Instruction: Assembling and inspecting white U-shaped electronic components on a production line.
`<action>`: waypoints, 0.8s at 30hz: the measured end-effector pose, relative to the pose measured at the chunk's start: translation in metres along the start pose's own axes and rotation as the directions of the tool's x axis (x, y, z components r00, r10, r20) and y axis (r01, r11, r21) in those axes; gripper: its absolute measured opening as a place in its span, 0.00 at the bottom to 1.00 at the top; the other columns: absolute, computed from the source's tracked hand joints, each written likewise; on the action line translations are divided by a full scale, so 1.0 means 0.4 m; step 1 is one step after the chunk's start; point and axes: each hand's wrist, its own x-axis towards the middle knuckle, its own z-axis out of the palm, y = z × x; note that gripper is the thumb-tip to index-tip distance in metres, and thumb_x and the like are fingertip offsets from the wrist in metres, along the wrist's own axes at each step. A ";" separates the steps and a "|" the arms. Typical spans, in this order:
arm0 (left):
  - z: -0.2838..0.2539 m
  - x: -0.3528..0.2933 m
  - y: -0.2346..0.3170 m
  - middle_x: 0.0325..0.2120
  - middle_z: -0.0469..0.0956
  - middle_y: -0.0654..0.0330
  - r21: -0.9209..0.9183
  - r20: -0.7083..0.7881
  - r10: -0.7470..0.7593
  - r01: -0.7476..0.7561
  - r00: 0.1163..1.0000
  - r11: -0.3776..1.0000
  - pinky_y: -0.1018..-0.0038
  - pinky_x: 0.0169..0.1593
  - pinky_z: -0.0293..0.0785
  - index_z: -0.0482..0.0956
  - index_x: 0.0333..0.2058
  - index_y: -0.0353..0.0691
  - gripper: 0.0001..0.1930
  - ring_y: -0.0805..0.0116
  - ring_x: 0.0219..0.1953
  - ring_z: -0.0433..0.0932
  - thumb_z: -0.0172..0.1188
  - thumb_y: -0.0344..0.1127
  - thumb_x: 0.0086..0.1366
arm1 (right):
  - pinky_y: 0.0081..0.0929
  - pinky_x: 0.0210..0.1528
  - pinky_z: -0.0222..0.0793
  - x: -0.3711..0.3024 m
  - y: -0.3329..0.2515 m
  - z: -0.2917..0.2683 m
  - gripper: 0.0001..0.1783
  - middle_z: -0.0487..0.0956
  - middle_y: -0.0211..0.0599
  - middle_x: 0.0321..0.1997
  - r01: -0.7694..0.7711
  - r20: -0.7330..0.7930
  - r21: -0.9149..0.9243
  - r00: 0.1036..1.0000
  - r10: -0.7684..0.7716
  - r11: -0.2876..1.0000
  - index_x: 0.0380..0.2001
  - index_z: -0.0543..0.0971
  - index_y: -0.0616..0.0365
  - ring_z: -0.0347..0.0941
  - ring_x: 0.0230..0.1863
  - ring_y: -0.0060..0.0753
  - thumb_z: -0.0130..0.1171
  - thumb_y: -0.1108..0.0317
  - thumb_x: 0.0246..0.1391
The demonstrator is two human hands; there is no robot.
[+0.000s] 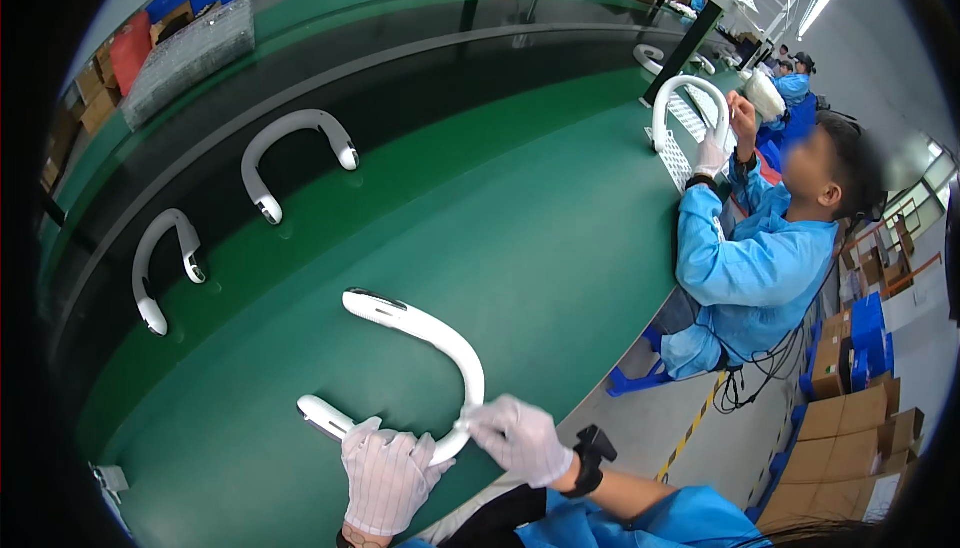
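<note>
A white U-shaped neck fan [452, 344] lies on the green work table in front of me, its two ends pointing left. My left hand [388, 473], in a thin striped white glove, is closed over the fan's near arm and holds it against the table. My right hand [522, 438], gloved the same way, pinches its fingertips together at the outer bend of the fan. A tiny whitish bit shows at those fingertips, too small to name. The fan surface under my left fingers is hidden.
Two more neck fans, one [290, 123] farther off and one [150, 258] at left, lie on the dark green belt [420, 113]. At right, a co-worker in a blue smock [760, 258] holds another fan [690, 83] beside white trays [676, 160]. Cardboard boxes [830, 438] stand behind.
</note>
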 end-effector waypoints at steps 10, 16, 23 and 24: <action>-0.024 -0.013 -0.010 0.29 0.77 0.68 -0.028 0.113 -0.043 0.047 0.993 0.999 0.52 0.62 0.66 0.85 0.35 0.52 0.19 0.62 0.41 0.75 0.77 0.53 0.49 | 0.35 0.33 0.76 -0.002 -0.046 0.028 0.18 0.81 0.37 0.31 0.119 0.027 -0.173 0.993 -0.116 0.978 0.47 0.84 0.54 0.79 0.32 0.42 0.74 0.74 0.53; -0.042 -0.031 -0.038 0.28 0.75 0.69 -0.016 0.037 -0.046 0.046 0.998 0.999 0.54 0.64 0.68 0.86 0.37 0.51 0.17 0.64 0.40 0.76 0.76 0.48 0.50 | 0.36 0.34 0.77 0.077 0.011 0.023 0.13 0.86 0.35 0.37 0.071 -0.057 -0.206 0.995 -0.085 0.976 0.42 0.86 0.52 0.81 0.34 0.41 0.73 0.76 0.53; -0.111 -0.032 -0.100 0.22 0.74 0.67 0.091 0.068 0.138 -0.144 0.988 0.985 0.62 0.51 0.76 0.81 0.27 0.49 0.10 0.61 0.33 0.79 0.72 0.35 0.45 | 0.35 0.37 0.77 0.059 -0.066 0.005 0.18 0.87 0.36 0.38 0.191 0.153 0.029 0.969 -0.193 0.981 0.45 0.85 0.54 0.81 0.34 0.42 0.74 0.78 0.51; -0.130 -0.032 -0.103 0.22 0.74 0.67 0.105 0.066 0.135 -0.141 0.989 0.984 0.62 0.51 0.76 0.81 0.27 0.49 0.10 0.61 0.33 0.79 0.72 0.35 0.45 | 0.35 0.37 0.77 0.088 -0.074 -0.013 0.17 0.87 0.36 0.39 0.141 0.154 0.040 0.977 -0.146 0.989 0.46 0.85 0.55 0.81 0.34 0.41 0.73 0.78 0.51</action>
